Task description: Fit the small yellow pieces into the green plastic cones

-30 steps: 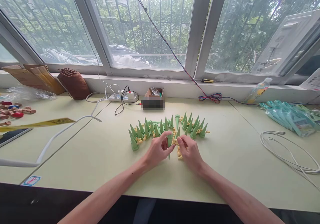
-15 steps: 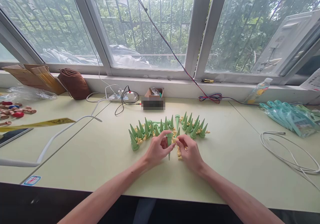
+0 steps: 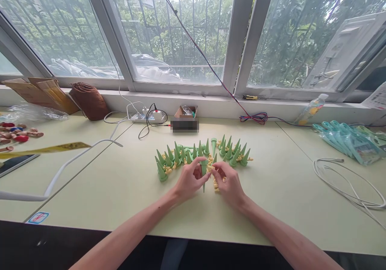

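My left hand [image 3: 188, 177] is closed around a green plastic watering spike [image 3: 204, 164], which points downward with its wide capped end on top. Fingers of my right hand [image 3: 228, 180] pinch a small pale-yellow plastic piece [image 3: 210, 167] against the spike's upper side; whether it sits in the spike is too small to tell. Beyond both hands, several similar green spikes [image 3: 163, 175] stand points up, many with yellow pieces at their bases. A second cluster of spikes [image 3: 233, 160] is at the right. Loose yellow pieces [image 3: 216, 188] lie partly hidden beside my right hand.
Behind the spikes are a small open box [image 3: 177, 112] and a power strip [image 3: 138, 117] with cables. Bagged teal tools [image 3: 346, 139], a bottle [image 3: 312, 109] and a coiled cable [image 3: 319, 169] lie right. Wooden toys [image 3: 21, 138] and a white cable [image 3: 57, 177] lie left.
Both hands stay in nearly the same place. The spike has shifted very slightly, and the right fingers have moved a little at the yellow piece.
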A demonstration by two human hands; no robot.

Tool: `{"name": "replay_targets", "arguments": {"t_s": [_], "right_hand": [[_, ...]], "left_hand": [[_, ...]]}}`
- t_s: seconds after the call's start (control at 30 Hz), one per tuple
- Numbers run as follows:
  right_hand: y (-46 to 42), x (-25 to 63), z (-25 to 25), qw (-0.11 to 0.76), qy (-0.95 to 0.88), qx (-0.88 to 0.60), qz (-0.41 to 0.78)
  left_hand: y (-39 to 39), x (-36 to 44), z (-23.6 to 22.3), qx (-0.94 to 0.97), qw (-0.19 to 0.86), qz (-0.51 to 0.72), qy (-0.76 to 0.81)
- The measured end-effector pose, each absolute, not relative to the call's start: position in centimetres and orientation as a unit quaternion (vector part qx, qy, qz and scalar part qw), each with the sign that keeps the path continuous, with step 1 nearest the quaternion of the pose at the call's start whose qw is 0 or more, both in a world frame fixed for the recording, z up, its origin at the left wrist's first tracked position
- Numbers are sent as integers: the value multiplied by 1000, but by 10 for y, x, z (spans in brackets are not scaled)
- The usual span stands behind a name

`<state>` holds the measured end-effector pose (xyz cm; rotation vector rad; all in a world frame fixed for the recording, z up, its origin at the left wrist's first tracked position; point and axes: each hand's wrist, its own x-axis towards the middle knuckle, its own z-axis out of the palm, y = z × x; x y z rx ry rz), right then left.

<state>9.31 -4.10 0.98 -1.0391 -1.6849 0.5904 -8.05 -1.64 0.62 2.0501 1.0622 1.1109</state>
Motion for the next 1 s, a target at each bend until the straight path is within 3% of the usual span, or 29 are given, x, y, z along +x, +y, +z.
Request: {"name": "replay_targets", "arguments": {"t_s": [0.7, 1.0], "right_hand": [[-37, 96, 1, 493, -705, -446, 245], [-42, 93, 5, 508, -682, -431, 302]], "left_hand": [[-19, -81, 6, 786, 255, 417, 378], [-17, -80, 7, 777, 250, 428, 387]]}}
